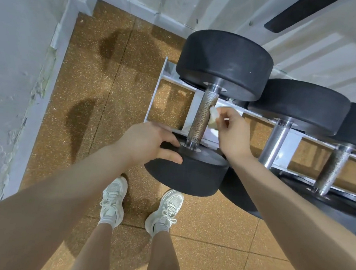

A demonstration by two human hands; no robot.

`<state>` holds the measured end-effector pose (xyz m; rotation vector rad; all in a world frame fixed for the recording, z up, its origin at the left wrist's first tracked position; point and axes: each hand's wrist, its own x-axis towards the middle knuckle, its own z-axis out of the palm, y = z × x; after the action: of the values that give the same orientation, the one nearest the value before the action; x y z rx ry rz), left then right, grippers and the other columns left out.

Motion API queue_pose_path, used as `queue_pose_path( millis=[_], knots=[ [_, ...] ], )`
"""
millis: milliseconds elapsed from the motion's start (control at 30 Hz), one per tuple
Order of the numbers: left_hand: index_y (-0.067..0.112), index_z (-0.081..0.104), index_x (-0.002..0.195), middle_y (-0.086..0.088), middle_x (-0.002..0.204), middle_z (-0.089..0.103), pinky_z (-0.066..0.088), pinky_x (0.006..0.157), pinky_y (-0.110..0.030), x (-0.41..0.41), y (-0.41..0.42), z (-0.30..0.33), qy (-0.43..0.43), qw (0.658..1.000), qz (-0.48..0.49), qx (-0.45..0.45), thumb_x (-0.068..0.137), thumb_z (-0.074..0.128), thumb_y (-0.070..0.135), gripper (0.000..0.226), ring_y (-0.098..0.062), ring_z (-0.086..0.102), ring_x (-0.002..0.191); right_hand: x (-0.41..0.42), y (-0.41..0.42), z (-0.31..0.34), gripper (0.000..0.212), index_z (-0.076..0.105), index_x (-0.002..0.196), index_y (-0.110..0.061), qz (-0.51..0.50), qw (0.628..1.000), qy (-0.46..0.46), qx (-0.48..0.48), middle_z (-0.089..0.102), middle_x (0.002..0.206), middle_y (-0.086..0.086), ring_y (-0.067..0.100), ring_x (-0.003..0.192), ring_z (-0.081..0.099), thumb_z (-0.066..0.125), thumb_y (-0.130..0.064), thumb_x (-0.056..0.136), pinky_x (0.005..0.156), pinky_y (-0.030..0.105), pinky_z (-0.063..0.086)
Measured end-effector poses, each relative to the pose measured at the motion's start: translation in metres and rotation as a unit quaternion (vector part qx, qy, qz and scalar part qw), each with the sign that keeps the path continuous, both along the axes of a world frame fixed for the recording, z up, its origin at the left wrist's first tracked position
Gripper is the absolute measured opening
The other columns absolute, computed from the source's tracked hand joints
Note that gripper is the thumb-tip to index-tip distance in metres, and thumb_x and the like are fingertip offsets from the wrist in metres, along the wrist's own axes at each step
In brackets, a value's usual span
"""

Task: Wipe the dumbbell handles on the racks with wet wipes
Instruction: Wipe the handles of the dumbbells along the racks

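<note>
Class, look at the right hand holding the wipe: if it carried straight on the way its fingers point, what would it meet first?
The right hand pinches a wet wipe, already against the knurled handle of the nearest dumbbell. Going straight on, it would likely just press onto that handle.

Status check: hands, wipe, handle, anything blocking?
Left hand braces near dumbbell head, fingers spread. Right hand pinches wet wipe against knurled handle. Nothing blocking the handle.
</note>
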<state>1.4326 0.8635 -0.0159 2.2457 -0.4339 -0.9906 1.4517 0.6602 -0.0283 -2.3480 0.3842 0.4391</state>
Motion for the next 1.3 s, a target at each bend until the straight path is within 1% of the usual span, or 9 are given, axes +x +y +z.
queue_pose_path(
  millis=[167, 333, 400, 567, 800, 967, 1033, 1200, 1300],
  knots=[
    [0.029, 0.065, 0.11, 0.012, 0.112, 0.059, 0.042, 0.086, -0.027, -0.002, 0.001, -0.003, 0.012, 1.0, 0.022, -0.009, 0.071, 0.063, 0.058, 0.049, -0.005, 0.05, 0.099, 0.023, 0.019, 0.01, 0.036, 0.064, 0.102, -0.001, 0.275, 0.92, -0.246, -0.135, 0.064, 0.103, 0.015, 0.028, 0.09, 0.058, 0.053, 0.016, 0.072, 0.076, 0.028, 0.047],
    [0.027, 0.067, 0.106, 0.015, 0.102, 0.058, 0.045, 0.087, -0.029, -0.006, 0.005, -0.005, 0.013, 0.997, 0.047, -0.052, 0.064, 0.06, 0.068, 0.059, -0.002, 0.052, 0.095, 0.042, 0.038, 0.003, 0.022, 0.062, 0.063, -0.004, 0.426, 0.807, -0.183, -0.366, 0.06, 0.058, 0.007, 0.025, 0.058, 0.055, 0.057, 0.014, 0.051, 0.061, 0.022, 0.047],
    [0.027, 0.066, 0.109, 0.015, 0.103, 0.059, 0.045, 0.088, -0.025, -0.007, 0.01, -0.006, 0.026, 0.996, 0.03, -0.08, 0.063, 0.051, 0.068, 0.064, 0.0, 0.052, 0.094, 0.034, 0.045, 0.008, 0.025, 0.063, 0.086, -0.004, 0.482, 0.779, -0.092, -0.39, 0.065, 0.082, 0.008, 0.026, 0.081, 0.058, 0.058, 0.011, 0.066, 0.081, 0.028, 0.043],
    [0.024, 0.059, 0.122, 0.01, 0.117, 0.058, 0.039, 0.096, -0.023, 0.0, 0.019, -0.005, 0.063, 0.995, -0.026, -0.067, 0.08, 0.067, 0.039, 0.046, -0.006, 0.052, 0.108, 0.003, 0.043, 0.016, 0.022, 0.067, 0.098, -0.005, 0.476, 0.843, 0.149, -0.198, 0.064, 0.104, 0.015, 0.031, 0.099, 0.058, 0.05, -0.002, 0.085, 0.085, 0.036, 0.048],
    [0.028, 0.057, 0.121, 0.016, 0.114, 0.051, 0.035, 0.102, -0.031, -0.011, 0.021, -0.013, 0.046, 0.996, 0.031, -0.064, 0.078, 0.066, 0.042, 0.046, -0.007, 0.044, 0.114, 0.052, 0.032, 0.014, 0.029, 0.069, 0.1, -0.005, 0.293, 0.943, -0.068, -0.138, 0.066, 0.105, 0.016, 0.033, 0.096, 0.059, 0.05, 0.009, 0.082, 0.083, 0.033, 0.044],
    [0.026, 0.059, 0.119, 0.018, 0.107, 0.048, 0.034, 0.097, -0.024, -0.01, 0.019, -0.013, 0.052, 0.994, 0.047, -0.079, 0.078, 0.068, 0.038, 0.043, -0.004, 0.044, 0.107, 0.026, 0.039, 0.003, 0.037, 0.061, 0.115, -0.006, 0.492, 0.817, -0.012, -0.299, 0.057, 0.124, 0.009, 0.026, 0.108, 0.046, 0.046, 0.007, 0.083, 0.09, 0.03, 0.037],
    [0.024, 0.06, 0.118, 0.016, 0.106, 0.051, 0.035, 0.092, -0.019, -0.01, 0.019, -0.011, 0.047, 0.994, 0.043, -0.086, 0.078, 0.069, 0.036, 0.042, -0.002, 0.044, 0.103, 0.012, 0.035, -0.002, 0.034, 0.065, 0.106, -0.011, 0.515, 0.821, 0.021, -0.247, 0.062, 0.112, 0.007, 0.024, 0.103, 0.051, 0.047, 0.004, 0.082, 0.088, 0.032, 0.043],
    [0.028, 0.06, 0.117, 0.018, 0.107, 0.052, 0.032, 0.078, -0.005, -0.012, 0.021, -0.008, 0.05, 0.993, 0.066, -0.081, 0.079, 0.069, 0.037, 0.04, 0.002, 0.045, 0.101, 0.007, 0.015, 0.016, 0.034, 0.073, 0.087, -0.007, 0.152, 0.983, 0.065, 0.081, 0.069, 0.085, -0.004, 0.004, 0.077, 0.063, 0.044, 0.01, 0.085, 0.076, 0.008, 0.047],
    [0.03, 0.064, 0.109, 0.021, 0.103, 0.056, 0.035, 0.077, -0.009, -0.01, 0.016, -0.007, 0.05, 0.991, 0.094, -0.078, 0.078, 0.065, 0.047, 0.035, 0.002, 0.051, 0.097, 0.022, -0.009, 0.004, 0.03, 0.068, 0.092, -0.001, -0.221, 0.96, 0.024, 0.172, 0.067, 0.076, 0.005, 0.014, 0.07, 0.063, 0.042, 0.012, 0.085, 0.076, 0.024, 0.055]
  ],
)
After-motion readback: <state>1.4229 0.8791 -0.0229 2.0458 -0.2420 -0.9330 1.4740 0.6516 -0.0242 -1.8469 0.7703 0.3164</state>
